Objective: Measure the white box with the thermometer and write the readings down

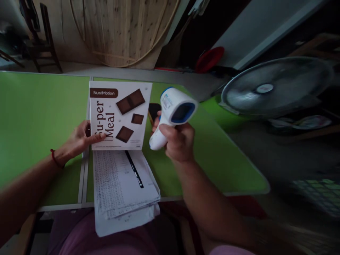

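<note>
My left hand [83, 136] grips the lower left edge of a white box [132, 138] printed "NutriMotion" and "Su-per Meal", its thumb lying across the front. The box faces me, with brown bars pictured on it. In my right hand [179, 141] is a white and blue infrared thermometer [170, 102], held by its handle just right of the box. Its dark screen is turned toward me. Below the box lies a stack of handwritten papers [117, 191] with a black pen [134, 169] on top. Behind the thermometer, a dark flat object [154, 109] is partly hidden.
The green table [212, 156] has a seam left of the papers, which overhang its near edge. At the right stands a large round metal lid or tray [278, 88]. A red round item [209, 59], a wooden disc [124, 28] and a dark chair [46, 46] are beyond.
</note>
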The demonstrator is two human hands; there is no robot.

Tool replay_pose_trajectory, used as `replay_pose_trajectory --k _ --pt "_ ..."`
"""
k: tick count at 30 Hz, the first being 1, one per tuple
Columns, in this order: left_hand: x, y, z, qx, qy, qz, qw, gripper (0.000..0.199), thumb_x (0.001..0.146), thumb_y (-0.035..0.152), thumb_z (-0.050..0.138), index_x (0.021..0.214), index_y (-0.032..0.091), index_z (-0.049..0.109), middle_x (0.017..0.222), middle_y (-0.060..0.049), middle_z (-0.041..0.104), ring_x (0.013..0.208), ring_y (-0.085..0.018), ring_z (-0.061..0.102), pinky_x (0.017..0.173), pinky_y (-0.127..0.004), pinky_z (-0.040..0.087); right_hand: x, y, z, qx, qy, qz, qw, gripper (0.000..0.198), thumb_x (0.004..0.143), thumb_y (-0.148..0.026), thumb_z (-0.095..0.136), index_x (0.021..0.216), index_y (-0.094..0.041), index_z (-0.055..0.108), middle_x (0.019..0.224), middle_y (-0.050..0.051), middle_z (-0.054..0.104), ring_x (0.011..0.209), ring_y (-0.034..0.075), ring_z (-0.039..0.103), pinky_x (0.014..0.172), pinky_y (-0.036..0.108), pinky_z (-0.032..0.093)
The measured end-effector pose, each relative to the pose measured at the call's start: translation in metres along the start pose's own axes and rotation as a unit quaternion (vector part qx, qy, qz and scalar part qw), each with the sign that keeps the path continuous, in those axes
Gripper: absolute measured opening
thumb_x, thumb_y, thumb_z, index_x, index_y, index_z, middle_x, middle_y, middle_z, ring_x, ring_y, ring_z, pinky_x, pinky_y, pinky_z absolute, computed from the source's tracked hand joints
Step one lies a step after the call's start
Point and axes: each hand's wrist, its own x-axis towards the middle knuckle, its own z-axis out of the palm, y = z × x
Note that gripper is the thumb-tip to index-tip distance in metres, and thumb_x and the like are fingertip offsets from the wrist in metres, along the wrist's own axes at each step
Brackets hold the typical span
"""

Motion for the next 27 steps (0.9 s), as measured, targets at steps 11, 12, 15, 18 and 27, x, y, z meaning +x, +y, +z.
replay_pose_trajectory --k 11,12,15,18,27 --pt "0.003 0.002 -0.005 -0.041 -0.086 0.022 0.995 0.055 0.079 0.048 0.078 0.116 0.013 0.056 0.118 -0.017 0.071 0.1 -0.03 0.072 0.076 -0.04 0.064 -0.027 -0.022 0.02 0.248 -0.19 0.116 0.943 0.034 0.068 -0.05 0.084 0.079 -0.023 0.067 0.071 0.0 0.063 0.059 0.013 0.056 0.053 0.03 0.049" --pt "0.003 0.003 -0.005 -0.034 -0.091 0.028 0.995 0.053 0.081 0.048 0.076 0.115 0.013 0.057 0.116 -0.016 0.072 0.1 -0.029 0.072 0.075 -0.039 0.064 -0.028 -0.023 0.021 0.246 -0.19 0.122 0.942 0.035 0.067 -0.05 0.084 0.076 -0.022 0.067 0.071 0.0 0.064 0.059 0.012 0.056 0.053 0.03 0.049" --pt "0.004 0.006 -0.007 -0.014 -0.1 0.049 0.994 0.047 0.083 0.045 0.074 0.116 0.015 0.058 0.111 -0.013 0.074 0.1 -0.028 0.072 0.074 -0.036 0.063 -0.031 -0.027 0.026 0.249 -0.179 0.134 0.942 0.037 0.067 -0.053 0.084 0.076 -0.022 0.067 0.072 -0.001 0.063 0.06 0.012 0.055 0.053 0.03 0.048" --pt "0.004 0.006 -0.007 -0.003 -0.096 0.058 0.994 0.047 0.083 0.044 0.075 0.117 0.016 0.059 0.11 -0.013 0.074 0.102 -0.029 0.071 0.076 -0.036 0.062 -0.033 -0.032 0.03 0.249 -0.173 0.146 0.942 0.037 0.067 -0.053 0.084 0.078 -0.021 0.067 0.071 -0.002 0.062 0.06 0.011 0.053 0.053 0.028 0.046" --pt "0.006 0.001 -0.007 -0.018 -0.106 0.056 0.993 0.053 0.083 0.046 0.076 0.121 0.014 0.058 0.124 -0.016 0.07 0.105 -0.029 0.071 0.077 -0.037 0.063 -0.032 -0.032 0.038 0.258 -0.168 0.151 0.939 0.033 0.067 -0.047 0.084 0.082 -0.022 0.069 0.07 -0.002 0.063 0.06 0.012 0.054 0.055 0.03 0.047"
